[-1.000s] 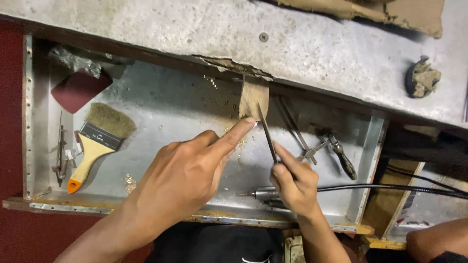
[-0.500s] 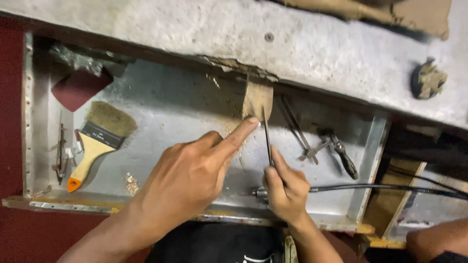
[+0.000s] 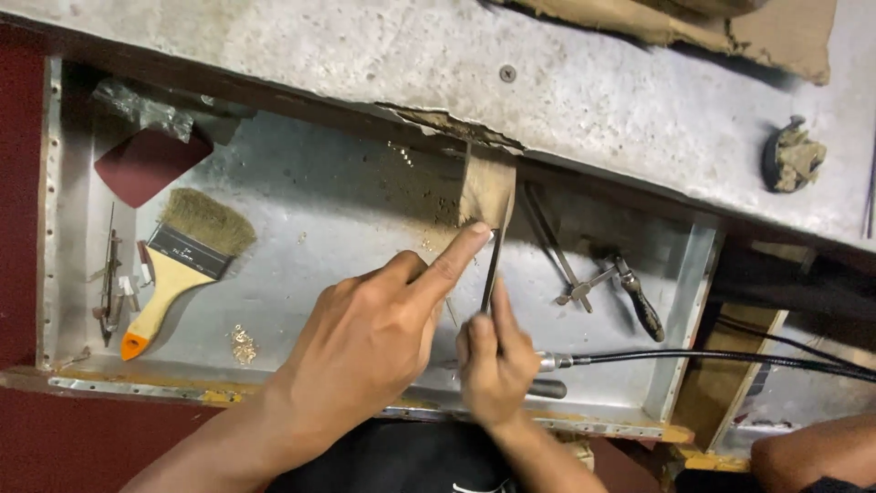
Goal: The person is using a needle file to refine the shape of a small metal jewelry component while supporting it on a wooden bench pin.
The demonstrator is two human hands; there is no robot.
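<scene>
Metal tray [image 3: 301,219] under the tabletop [image 3: 584,82] catches the filings while the person works a thin dark file [image 3: 493,265]. Right hand [image 3: 493,361] has its fingers clamped on the file's near end; its tip now sits higher against the small tan wooden peg [image 3: 485,190] than a moment ago, so a stroke is running. Left hand [image 3: 374,338] keeps its index finger stretched onto the file, other fingers loosely curled. A paintbrush [image 3: 182,260] lies at left, untouched.

My paintbrush [image 3: 182,265] has tan bristles, a black band and an orange-tipped pale handle; the metal tray [image 3: 319,210] is grey, the sandpaper [image 3: 141,164] maroon.
</scene>
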